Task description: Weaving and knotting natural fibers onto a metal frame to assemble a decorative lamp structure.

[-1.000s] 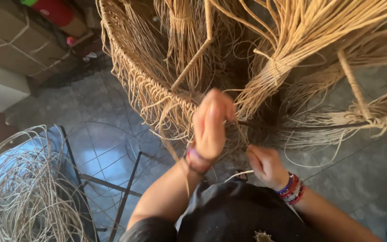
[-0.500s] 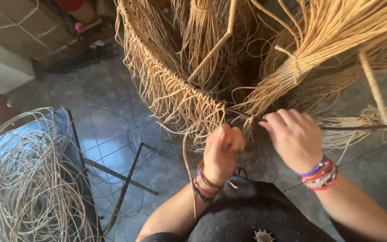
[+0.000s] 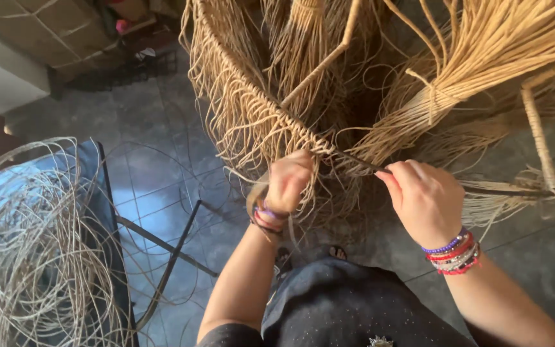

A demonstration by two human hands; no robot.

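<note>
A large frame wrapped in woven tan rattan strands point(image 3: 252, 109) stands in front of me, its woven rim curving down toward my hands. My left hand point(image 3: 288, 181) is closed on loose strands right at the rim's woven edge. My right hand point(image 3: 422, 199) pinches a thin strand beside a dark bare rod point(image 3: 509, 190) of the frame, just right of the weave. Tied bundles of long strands point(image 3: 483, 58) hang above my right hand. Bead bracelets sit on both wrists.
A loose coil of thin rattan point(image 3: 33, 244) lies on a blue seat with a black metal frame point(image 3: 162, 250) at lower left. Grey floor tiles point(image 3: 142, 167) lie below. A pale tiled wall point(image 3: 14, 58) and some clutter stand at upper left.
Both hands have risen to the woven rim. My left hand has turned and closed on strands at the edge; my right hand has shifted right and up along the rod.
</note>
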